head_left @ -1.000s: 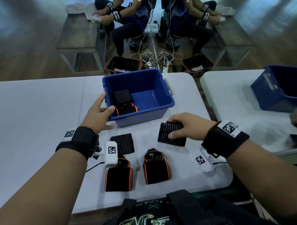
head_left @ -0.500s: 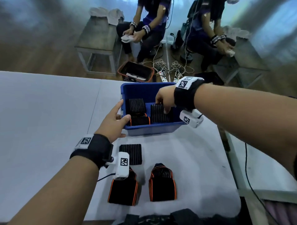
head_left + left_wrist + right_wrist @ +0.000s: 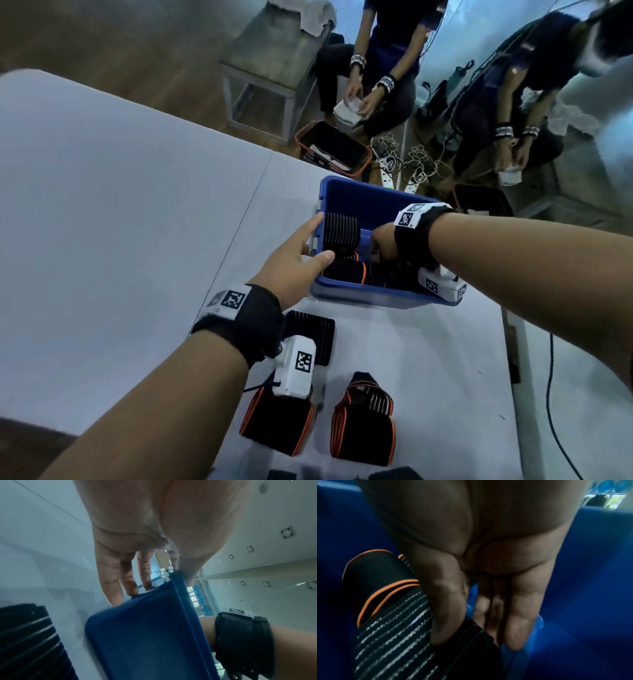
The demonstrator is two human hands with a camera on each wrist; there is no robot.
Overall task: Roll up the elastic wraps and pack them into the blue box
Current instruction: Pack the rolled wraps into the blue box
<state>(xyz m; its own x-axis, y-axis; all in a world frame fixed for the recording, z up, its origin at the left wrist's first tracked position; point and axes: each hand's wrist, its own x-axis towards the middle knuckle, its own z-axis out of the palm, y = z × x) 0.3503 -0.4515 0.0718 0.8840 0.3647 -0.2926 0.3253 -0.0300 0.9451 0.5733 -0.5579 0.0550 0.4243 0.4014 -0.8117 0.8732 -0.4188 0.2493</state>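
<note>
The blue box (image 3: 371, 202) stands on the white table (image 3: 120, 240), with a striped black roll (image 3: 340, 229) and an orange-edged roll (image 3: 344, 270) inside. My left hand (image 3: 313, 240) rests at its near left corner: straight fingers (image 3: 111, 585) lie on the outer wall (image 3: 145, 635) and the thumb lies on the rim. My right hand (image 3: 383, 243) is down inside the box, pinching a striped black wrap (image 3: 393, 642) between thumb and fingers beside the orange-edged roll (image 3: 373, 572). A flat striped wrap (image 3: 315, 335) and two orange-edged wraps (image 3: 277, 425) (image 3: 364, 425) lie on the table near me.
Beyond the table's far edge two people sit by a wooden bench (image 3: 274, 68), with an orange-rimmed basket (image 3: 334, 150) and tangled cables (image 3: 418, 161) on the floor. A second white table (image 3: 565, 411) stands at the right across a narrow gap.
My right hand lifted the striped wrap off the table, carried it into the box and has now lowered it beside the orange-edged roll. The left hand stayed at the box corner.
</note>
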